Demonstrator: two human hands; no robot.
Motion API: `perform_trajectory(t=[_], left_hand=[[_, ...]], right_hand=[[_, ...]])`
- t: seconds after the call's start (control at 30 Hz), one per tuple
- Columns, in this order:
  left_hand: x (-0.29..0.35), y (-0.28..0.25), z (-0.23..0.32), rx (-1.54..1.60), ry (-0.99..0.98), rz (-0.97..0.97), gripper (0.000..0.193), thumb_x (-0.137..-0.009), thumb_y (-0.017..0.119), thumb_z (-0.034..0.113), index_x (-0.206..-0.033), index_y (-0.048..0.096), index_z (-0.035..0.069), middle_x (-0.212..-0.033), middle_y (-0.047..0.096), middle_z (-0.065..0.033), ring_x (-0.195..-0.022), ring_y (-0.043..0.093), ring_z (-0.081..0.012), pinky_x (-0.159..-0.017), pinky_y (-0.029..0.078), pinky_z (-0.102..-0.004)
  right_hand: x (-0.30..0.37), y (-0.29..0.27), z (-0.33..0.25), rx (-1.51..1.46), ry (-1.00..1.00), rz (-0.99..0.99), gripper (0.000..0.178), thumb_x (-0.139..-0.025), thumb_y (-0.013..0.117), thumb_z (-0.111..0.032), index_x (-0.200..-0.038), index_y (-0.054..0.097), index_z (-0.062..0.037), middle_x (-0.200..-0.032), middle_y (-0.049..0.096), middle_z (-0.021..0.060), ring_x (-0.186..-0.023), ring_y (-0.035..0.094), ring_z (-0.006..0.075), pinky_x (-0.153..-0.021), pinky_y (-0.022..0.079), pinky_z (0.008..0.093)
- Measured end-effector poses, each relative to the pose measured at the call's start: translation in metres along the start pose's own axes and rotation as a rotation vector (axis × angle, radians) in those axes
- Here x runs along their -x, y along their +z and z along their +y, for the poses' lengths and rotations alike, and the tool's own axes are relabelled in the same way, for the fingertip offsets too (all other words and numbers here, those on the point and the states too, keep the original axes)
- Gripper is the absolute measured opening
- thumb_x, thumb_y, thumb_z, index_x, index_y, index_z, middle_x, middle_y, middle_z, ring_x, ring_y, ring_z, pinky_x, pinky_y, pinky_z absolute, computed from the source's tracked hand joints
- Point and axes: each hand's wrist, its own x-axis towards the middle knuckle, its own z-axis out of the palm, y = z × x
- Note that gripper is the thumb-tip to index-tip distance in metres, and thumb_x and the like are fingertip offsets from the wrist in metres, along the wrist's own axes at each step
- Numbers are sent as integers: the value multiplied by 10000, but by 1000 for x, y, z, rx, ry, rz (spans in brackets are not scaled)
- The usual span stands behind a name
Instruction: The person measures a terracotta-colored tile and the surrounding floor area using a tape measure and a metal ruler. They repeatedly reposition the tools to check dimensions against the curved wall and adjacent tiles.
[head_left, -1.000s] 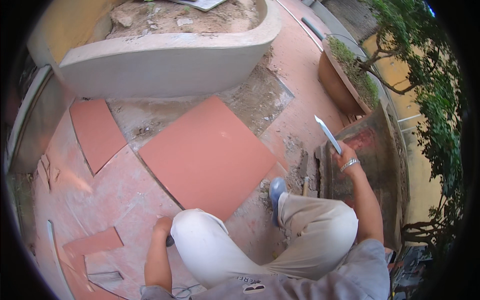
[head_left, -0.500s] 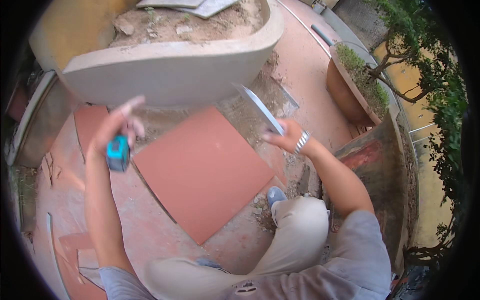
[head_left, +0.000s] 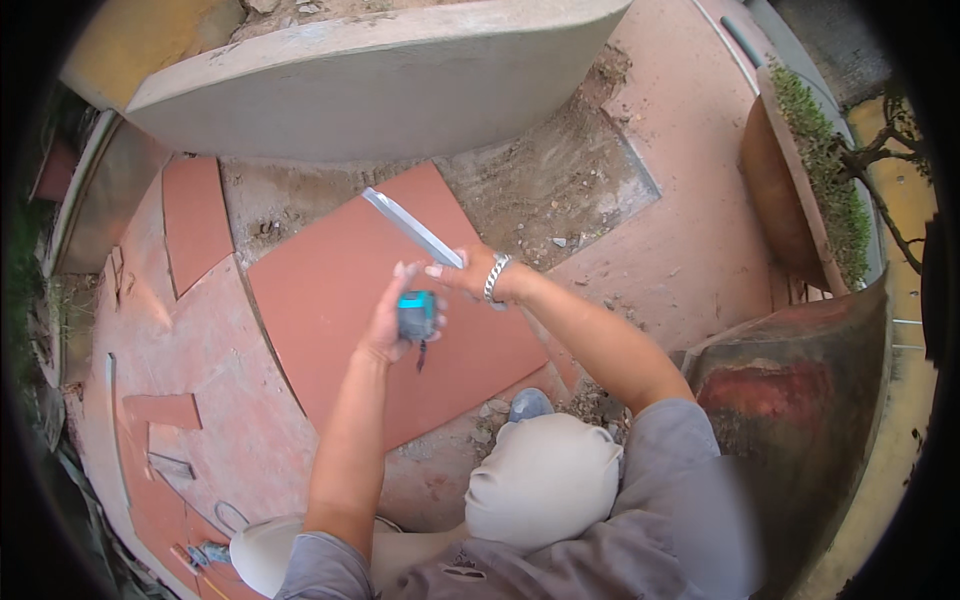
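A teal and dark tape measure (head_left: 416, 314) with a short dark strap rests in my left hand (head_left: 384, 325), the fingers curled about it. My right hand (head_left: 470, 272), a silver chain bracelet on its wrist, grips one end of a straight silver metal bar (head_left: 408, 222). The bar's other end points up and to the left. Both hands are close together above a large square reddish tile (head_left: 340, 310), which lies flat and turned at an angle on the ground. The fingertips of the left hand are near the right thumb; whether they touch I cannot tell.
Beyond the tile stands a curved grey planter wall (head_left: 350, 100), with bare soil (head_left: 540, 190) at its foot. A cut tile piece (head_left: 195, 215) lies at left. On the right are a brown planter (head_left: 785, 190) and a dark curved panel (head_left: 800, 400). Tools (head_left: 205, 552) lie lower left.
My hands have come together over the tile: the left moved right and down with the tape measure, the right moved left with the metal bar. The view has shifted too.
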Motion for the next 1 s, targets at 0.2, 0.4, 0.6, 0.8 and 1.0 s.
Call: perform_trajectory(t=[0.2, 0.4, 0.6, 0.8, 1.0], left_hand=[[-29, 70, -28, -263, -164, -152, 801, -947, 286, 761, -1396, 489, 130, -881, 671, -81, -715, 677, -173, -619, 558, -304], [-34, 56, -96, -621, 40, -171, 635, -961, 520, 608, -1302, 560, 74, -972, 678, -68, -892, 674, -170, -754, 567, -323], [0, 3, -113, -273, -479, -100, 508, -970, 623, 454, -1270, 616, 44, -1083, 700, -84, -1027, 660, -186, -929, 519, -316], [-2, 54, -172, -217, -363, -7, 441, -1005, 590, 401, -1180, 676, 5, -1121, 702, -76, -1060, 625, -143, -971, 474, -299], [-37, 92, -198, -68, -236, 147, 367, -1034, 547, 338, -1167, 652, 13, -1047, 697, -93, -971, 662, -173, -878, 548, -338]], right_hand=[[30, -20, 86, -337, 1, -219, 351, -947, 654, -399, -1053, 669, -65, -820, 693, 48, -685, 634, 124, -580, 502, 278], [44, -37, 145, -319, -91, -319, 247, -858, 767, -251, -999, 664, -76, -824, 676, 4, -719, 625, 94, -652, 509, 263], [21, -198, 138, -388, -72, 577, 260, -826, 751, -207, -996, 643, -44, -710, 619, 15, -606, 594, 116, -552, 494, 272], [-55, -180, 124, -366, -231, 738, 275, -867, 750, -133, -1074, 608, -21, -770, 652, 42, -598, 620, 122, -514, 523, 282], [-64, -42, 144, -121, -141, 551, 195, -800, 794, -150, -876, 658, -33, -748, 674, 49, -690, 624, 132, -653, 524, 312]])
